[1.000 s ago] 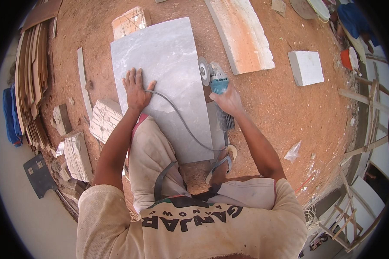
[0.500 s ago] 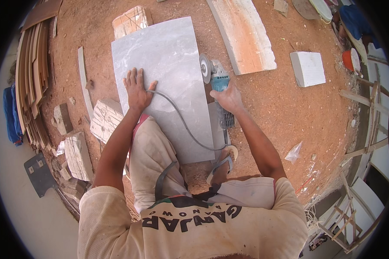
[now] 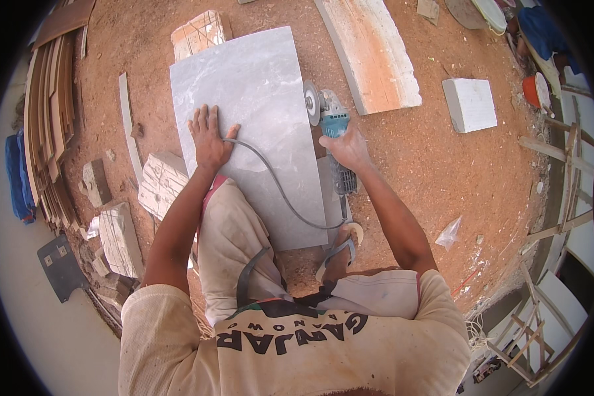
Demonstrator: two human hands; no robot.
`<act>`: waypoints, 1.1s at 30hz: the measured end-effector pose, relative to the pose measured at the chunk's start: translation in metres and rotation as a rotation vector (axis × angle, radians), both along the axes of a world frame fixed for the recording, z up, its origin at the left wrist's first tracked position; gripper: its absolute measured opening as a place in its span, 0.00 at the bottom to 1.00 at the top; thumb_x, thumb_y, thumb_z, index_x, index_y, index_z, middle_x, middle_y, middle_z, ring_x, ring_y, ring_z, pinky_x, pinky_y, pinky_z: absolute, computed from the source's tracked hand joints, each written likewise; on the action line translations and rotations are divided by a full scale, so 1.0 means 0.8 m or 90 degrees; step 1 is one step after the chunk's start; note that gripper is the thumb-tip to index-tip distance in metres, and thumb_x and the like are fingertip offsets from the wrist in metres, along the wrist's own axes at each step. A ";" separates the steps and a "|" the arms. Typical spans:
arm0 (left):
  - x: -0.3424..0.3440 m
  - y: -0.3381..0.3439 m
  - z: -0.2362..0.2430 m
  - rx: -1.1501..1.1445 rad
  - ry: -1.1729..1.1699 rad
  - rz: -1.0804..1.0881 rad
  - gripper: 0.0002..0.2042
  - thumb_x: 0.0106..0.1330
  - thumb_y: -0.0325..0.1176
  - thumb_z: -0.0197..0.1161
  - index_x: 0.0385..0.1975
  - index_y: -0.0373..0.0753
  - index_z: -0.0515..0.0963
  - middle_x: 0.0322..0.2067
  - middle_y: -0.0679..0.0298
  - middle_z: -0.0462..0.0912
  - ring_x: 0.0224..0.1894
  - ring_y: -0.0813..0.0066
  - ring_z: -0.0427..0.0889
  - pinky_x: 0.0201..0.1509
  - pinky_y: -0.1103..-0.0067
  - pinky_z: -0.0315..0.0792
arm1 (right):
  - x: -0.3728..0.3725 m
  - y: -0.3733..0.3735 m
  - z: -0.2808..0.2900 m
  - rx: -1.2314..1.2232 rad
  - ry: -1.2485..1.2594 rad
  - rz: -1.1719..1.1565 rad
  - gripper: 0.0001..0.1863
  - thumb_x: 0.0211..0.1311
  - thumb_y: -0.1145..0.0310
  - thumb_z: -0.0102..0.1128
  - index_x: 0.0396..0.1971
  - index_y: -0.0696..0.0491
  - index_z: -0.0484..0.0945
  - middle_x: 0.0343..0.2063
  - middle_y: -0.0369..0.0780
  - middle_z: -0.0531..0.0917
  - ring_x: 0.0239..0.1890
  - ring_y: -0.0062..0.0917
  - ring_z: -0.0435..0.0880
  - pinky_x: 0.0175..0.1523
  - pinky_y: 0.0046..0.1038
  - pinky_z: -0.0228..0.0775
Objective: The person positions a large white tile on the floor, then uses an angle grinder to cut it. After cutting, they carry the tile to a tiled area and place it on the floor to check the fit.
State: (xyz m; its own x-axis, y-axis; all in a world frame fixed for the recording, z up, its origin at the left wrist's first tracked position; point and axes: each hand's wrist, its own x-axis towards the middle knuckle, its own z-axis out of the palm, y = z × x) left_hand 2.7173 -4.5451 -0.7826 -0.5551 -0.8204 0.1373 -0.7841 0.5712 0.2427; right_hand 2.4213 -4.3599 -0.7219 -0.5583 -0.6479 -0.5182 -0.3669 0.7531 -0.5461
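Observation:
A large grey marbled tile (image 3: 264, 86) lies in front of me, its far end over a whitish block (image 3: 198, 34). My left hand (image 3: 210, 137) rests on the tile's left part with fingers spread. In my right hand (image 3: 351, 148) is a teal angle grinder (image 3: 335, 124), gripped round its body. The grinder's disc (image 3: 311, 103) stands on edge at the tile's right side; whether it touches the tile I cannot tell. A grey power cord (image 3: 270, 173) runs from the grinder's rear across the tile to beside my left hand.
Pale blocks (image 3: 120, 239) and a thin strip (image 3: 129, 125) lie at left, near stacked brown boards (image 3: 49, 112). A long slab (image 3: 373, 53) and a white block (image 3: 470, 105) lie at right on reddish ground. My sandalled foot (image 3: 336, 261) is by the tile's near edge.
The grinder and my right hand have shifted very slightly away from me and to the left, along the tile's right edge. My left hand stays put on the tile.

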 end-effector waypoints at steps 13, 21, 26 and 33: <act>0.001 -0.001 0.000 0.006 -0.003 -0.001 0.38 0.68 0.53 0.64 0.71 0.36 0.63 0.73 0.44 0.58 0.77 0.43 0.50 0.79 0.48 0.42 | -0.006 -0.007 -0.007 -0.070 0.017 0.019 0.49 0.42 0.53 0.70 0.60 0.73 0.64 0.49 0.67 0.80 0.56 0.57 0.81 0.61 0.46 0.75; 0.001 -0.001 0.001 0.015 -0.010 0.007 0.38 0.68 0.54 0.64 0.71 0.36 0.63 0.73 0.44 0.57 0.77 0.43 0.50 0.79 0.48 0.41 | -0.005 -0.010 -0.001 -0.059 -0.009 0.006 0.50 0.42 0.53 0.70 0.61 0.73 0.63 0.50 0.66 0.80 0.56 0.56 0.81 0.61 0.45 0.75; 0.001 -0.001 -0.001 0.007 -0.006 -0.001 0.38 0.69 0.54 0.63 0.71 0.36 0.63 0.73 0.43 0.58 0.77 0.43 0.50 0.79 0.48 0.41 | -0.005 -0.014 -0.002 -0.019 -0.006 0.009 0.50 0.42 0.53 0.70 0.60 0.73 0.64 0.51 0.66 0.79 0.57 0.56 0.81 0.62 0.45 0.75; 0.002 -0.002 -0.002 0.005 -0.002 -0.007 0.39 0.69 0.58 0.61 0.71 0.34 0.63 0.72 0.42 0.58 0.77 0.42 0.51 0.79 0.47 0.40 | -0.008 -0.015 -0.005 -0.026 -0.003 0.009 0.48 0.42 0.52 0.70 0.59 0.73 0.66 0.51 0.65 0.79 0.57 0.56 0.81 0.62 0.44 0.74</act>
